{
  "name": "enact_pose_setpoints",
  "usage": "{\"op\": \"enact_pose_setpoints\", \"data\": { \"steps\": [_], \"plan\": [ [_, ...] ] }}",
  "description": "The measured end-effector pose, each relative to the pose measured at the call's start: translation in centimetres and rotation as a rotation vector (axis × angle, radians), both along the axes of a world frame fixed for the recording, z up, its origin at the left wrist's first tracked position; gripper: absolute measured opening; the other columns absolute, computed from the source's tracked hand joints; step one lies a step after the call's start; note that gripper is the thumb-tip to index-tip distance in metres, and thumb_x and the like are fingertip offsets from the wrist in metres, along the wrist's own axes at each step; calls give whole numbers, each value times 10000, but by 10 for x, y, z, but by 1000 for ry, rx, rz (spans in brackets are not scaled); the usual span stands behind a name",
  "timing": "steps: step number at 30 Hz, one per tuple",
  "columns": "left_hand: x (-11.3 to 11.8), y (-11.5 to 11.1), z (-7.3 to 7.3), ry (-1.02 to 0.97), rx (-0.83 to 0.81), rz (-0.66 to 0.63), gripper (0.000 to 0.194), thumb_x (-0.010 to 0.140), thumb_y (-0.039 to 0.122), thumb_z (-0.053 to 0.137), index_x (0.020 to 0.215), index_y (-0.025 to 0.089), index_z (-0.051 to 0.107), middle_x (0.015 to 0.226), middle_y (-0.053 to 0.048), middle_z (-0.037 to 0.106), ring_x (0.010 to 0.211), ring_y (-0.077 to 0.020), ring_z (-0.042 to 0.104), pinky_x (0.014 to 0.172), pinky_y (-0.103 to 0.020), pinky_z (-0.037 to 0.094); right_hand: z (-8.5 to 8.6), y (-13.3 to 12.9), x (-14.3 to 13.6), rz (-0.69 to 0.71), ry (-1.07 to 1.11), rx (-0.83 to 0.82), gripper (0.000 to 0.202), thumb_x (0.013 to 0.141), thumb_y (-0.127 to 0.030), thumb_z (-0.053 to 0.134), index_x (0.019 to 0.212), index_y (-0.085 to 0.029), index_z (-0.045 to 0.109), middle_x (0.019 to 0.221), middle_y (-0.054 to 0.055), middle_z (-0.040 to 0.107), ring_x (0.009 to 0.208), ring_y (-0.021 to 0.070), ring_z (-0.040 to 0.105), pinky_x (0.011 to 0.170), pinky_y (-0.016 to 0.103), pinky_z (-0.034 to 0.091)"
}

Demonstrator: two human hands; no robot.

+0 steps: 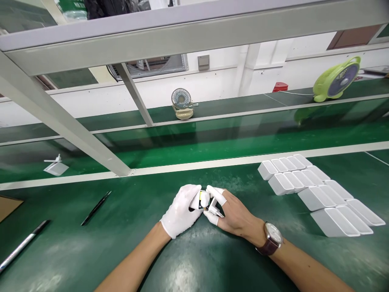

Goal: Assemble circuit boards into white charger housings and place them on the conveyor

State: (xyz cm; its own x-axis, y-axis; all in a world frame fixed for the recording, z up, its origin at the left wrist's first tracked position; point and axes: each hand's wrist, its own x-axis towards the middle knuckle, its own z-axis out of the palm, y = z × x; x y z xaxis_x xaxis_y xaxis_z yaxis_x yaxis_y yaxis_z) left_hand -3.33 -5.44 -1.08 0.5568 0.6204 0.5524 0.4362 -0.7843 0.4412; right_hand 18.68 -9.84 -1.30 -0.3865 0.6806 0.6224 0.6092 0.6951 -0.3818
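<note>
Near the middle of the green table, my left hand (183,209), in a white glove, is closed around a small white housing (195,201). Inside its open end a white block, a yellow patch and dark parts show. My right hand (223,207) wears white covers on its fingertips and pinches a white plug piece (215,209) with metal prongs, just right of the housing. Whether the two pieces touch is too small to tell. A watch is on my right wrist.
White open boxes (326,213) stand in rows at the right. Tweezers (96,208) and a silver-black pen-like tool (24,245) lie at the left, near cardboard (9,207). A metal frame post (88,142) rises at the table's back edge. Two fans stand beyond.
</note>
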Motion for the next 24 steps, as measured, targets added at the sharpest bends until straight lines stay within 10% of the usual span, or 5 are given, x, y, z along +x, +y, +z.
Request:
{"op": "enact_pose_setpoints", "data": {
  "steps": [8, 14, 19, 24],
  "plan": [
    [2, -9, 6, 50, -366, 64, 560, 874, 256, 662, 1406, 272, 489, 1362, -88, 583, 1252, -251, 559, 1077, -444, 462, 5, -2, 2, 44, 226, -208, 842, 892, -397, 707, 1549, -215, 213, 1126, 122, 636, 1036, 271, 631, 892, 479, 572],
    [3, -5, 18, 4, -524, 222, 207, 838, 362, 701, 1004, 239, 713, 1001, -30, 652, 894, -186, 615, 818, -334, 510, 7, -3, -1, 48, 328, -243, 645, 918, -313, 678, 1470, -242, 352, 1124, 80, 651, 1064, 226, 635, 982, 454, 540],
    [2, -3, 21, -135, -735, 201, 534, 757, 347, 779, 1249, 220, 615, 1062, -26, 671, 771, -137, 558, 740, -301, 497, -3, 1, -2, 7, 268, -130, 353, 930, -189, 642, 1267, -250, 553, 1223, 101, 610, 1171, 236, 595, 1004, 444, 532],
    [-2, -5, 20, -261, -756, 180, 713, 760, 368, 786, 1403, 251, 501, 1119, -23, 667, 864, -153, 588, 852, -334, 518, -7, 2, -3, 30, 133, -122, 498, 959, -156, 578, 1435, -219, 450, 1437, 150, 498, 1364, 268, 472, 1122, 480, 459]
  ]
}}
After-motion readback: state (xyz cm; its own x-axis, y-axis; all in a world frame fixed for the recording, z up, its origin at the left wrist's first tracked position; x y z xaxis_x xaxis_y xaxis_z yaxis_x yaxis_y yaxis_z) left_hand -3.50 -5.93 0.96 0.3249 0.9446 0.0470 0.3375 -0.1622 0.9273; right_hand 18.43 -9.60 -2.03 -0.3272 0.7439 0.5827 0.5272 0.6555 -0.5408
